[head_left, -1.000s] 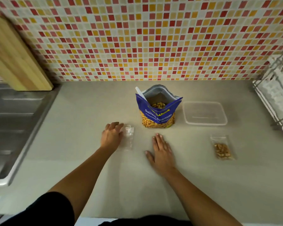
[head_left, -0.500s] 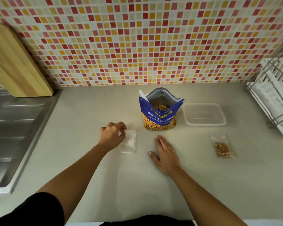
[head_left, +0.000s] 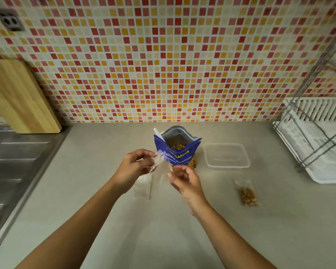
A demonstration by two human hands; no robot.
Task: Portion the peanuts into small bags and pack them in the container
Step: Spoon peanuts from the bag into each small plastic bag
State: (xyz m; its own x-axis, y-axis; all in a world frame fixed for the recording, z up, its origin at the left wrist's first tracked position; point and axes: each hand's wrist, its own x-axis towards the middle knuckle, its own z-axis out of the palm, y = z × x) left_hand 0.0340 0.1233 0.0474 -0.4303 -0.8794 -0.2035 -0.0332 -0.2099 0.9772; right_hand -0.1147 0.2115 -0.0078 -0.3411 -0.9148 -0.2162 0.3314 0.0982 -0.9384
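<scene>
An open blue bag of salted peanuts [head_left: 179, 150] stands on the counter with a white scoop handle [head_left: 158, 133] sticking out. Just in front of it, my left hand [head_left: 133, 167] and my right hand [head_left: 184, 178] are raised and pinch a small empty clear bag [head_left: 160, 162] between them. More empty clear bags [head_left: 143, 186] lie flat on the counter below my left hand. A small bag filled with peanuts [head_left: 247, 194] lies to the right. The clear plastic container [head_left: 227, 158] sits right of the peanut bag, with nothing in it.
A steel sink [head_left: 10, 167] is at the left with a wooden cutting board [head_left: 17, 98] leaning on the tiled wall. A white dish rack with a wire frame [head_left: 318, 140] stands at the right edge of the counter.
My left hand has lifted one clear bag off the pile on the counter. My right hand rose from lying flat and took hold of the same bag.
</scene>
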